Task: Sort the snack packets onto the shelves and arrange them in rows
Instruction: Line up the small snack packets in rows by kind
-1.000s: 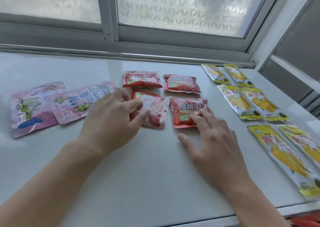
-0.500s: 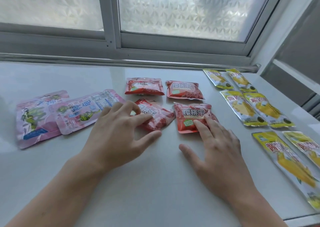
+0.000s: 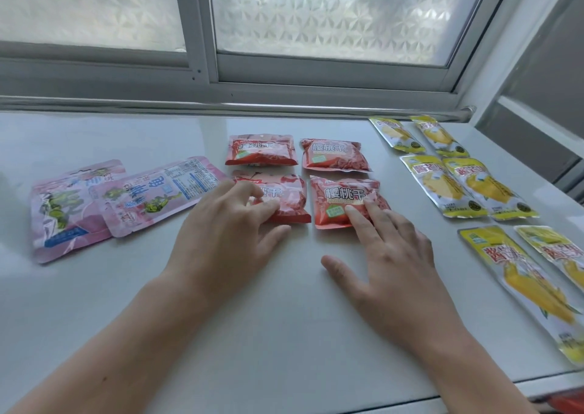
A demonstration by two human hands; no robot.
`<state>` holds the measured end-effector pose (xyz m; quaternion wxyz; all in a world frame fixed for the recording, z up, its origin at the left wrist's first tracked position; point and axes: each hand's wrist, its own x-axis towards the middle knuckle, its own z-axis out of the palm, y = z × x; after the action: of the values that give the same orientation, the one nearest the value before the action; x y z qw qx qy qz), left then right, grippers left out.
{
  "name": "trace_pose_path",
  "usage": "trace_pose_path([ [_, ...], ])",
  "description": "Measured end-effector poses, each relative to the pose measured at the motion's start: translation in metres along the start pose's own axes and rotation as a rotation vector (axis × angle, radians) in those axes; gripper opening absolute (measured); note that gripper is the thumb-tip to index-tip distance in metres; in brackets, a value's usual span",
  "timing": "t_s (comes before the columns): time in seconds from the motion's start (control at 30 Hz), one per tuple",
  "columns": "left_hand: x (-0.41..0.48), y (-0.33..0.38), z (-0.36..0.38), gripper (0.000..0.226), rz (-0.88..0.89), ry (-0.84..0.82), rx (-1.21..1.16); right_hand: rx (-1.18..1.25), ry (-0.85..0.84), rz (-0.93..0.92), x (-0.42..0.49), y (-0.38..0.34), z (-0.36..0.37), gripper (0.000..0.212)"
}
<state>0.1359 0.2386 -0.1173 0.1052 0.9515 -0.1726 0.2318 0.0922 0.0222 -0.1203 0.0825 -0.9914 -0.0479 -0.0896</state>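
Note:
Several red snack packets lie in a two-by-two block on the white shelf top (image 3: 284,319). My left hand (image 3: 227,240) pinches the near-left red packet (image 3: 289,197), which lies flat and squared up. My right hand (image 3: 388,255) rests spread, fingertips pressing on the near-right red packet (image 3: 338,199). Behind them sit the far-left red packet (image 3: 260,150) and the far-right red packet (image 3: 333,156). Two pink packets (image 3: 151,197) overlap at the left. Several yellow packets (image 3: 455,186) lie in paired rows on the right.
A frosted sliding window with a grey frame (image 3: 202,66) runs along the back of the shelf top. A white upright (image 3: 512,50) stands at the right. The shelf's front edge (image 3: 474,394) is near me, with something red (image 3: 565,402) below it.
My left hand has turned the near-left red packet from tilted to flat and straight beside its neighbour. My right hand stayed pressed on the near-right red packet.

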Motion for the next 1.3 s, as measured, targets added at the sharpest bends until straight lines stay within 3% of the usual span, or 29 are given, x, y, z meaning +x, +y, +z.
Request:
trace_pose_path([
  [0.07, 0.001, 0.001, 0.001, 0.043, 0.012, -0.027, 0.009, -0.002, -0.005, -0.009, 0.000, 0.000, 0.000, 0.083],
  [0.23, 0.000, -0.001, 0.003, 0.041, 0.012, -0.025, -0.009, 0.003, -0.025, -0.024, 0.001, 0.000, 0.000, 0.082],
  [0.37, 0.002, 0.001, -0.003, 0.053, -0.029, 0.042, -0.054, 0.006, -0.019, -0.069, 0.002, 0.001, 0.001, 0.076],
  [0.47, 0.014, -0.005, -0.009, 0.053, -0.088, 0.095, -0.171, 0.202, 0.147, -0.054, 0.002, 0.001, -0.011, 0.059],
  [0.57, 0.047, -0.018, -0.010, 0.052, -0.134, 0.034, -0.227, 0.354, 0.290, -0.047, 0.035, 0.010, -0.033, 0.034],
  [0.73, 0.082, -0.032, 0.001, 0.065, -0.255, -0.131, -0.314, 0.358, -0.013, -0.096, 0.115, 0.019, -0.034, 0.044],
  [0.9, 0.069, -0.030, 0.020, 0.079, -0.148, -0.360, -0.167, 0.304, -0.133, -0.109, 0.126, 0.024, -0.005, 0.058],
  [1.3, 0.067, -0.023, 0.013, 0.077, -0.097, -0.316, -0.176, 0.193, -0.086, -0.171, 0.130, 0.026, -0.002, 0.052],
])
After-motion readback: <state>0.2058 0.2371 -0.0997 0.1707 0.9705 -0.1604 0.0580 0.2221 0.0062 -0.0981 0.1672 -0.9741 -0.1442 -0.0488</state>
